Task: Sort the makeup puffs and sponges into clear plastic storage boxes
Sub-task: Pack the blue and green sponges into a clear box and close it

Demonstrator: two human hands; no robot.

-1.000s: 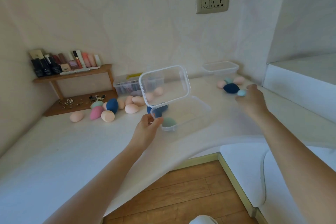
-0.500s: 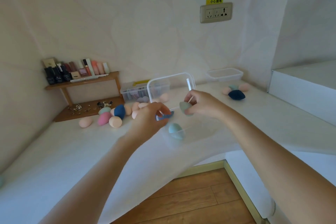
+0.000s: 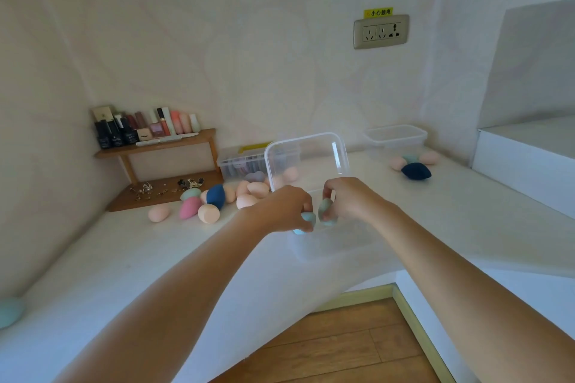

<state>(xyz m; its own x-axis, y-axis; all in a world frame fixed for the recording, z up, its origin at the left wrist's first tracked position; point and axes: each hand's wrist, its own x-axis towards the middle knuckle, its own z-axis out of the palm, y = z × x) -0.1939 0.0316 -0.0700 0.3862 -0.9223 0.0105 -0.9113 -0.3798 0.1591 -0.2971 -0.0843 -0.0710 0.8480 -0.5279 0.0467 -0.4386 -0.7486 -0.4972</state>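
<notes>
White desk fills a pale wall corner in the head view. Near its front edge sits a clear box [image 3: 336,247], its lid [image 3: 306,158] tipped up behind, likely to keep the mouth free. Over that opening the left grip [image 3: 289,207] curls round a pale blue sponge [image 3: 308,218] and the right grip [image 3: 345,199] pinches a grey-green sponge [image 3: 325,211], both apparently poised to drop in. The grey-green one stands roughly upright, long axis near vertical; fingers hide most of the blue one's axis. Unsorted sponges [image 3: 217,199] lie heaped by a wooden shelf [image 3: 155,146]; a few more rest near a second clear box [image 3: 395,135].
</notes>
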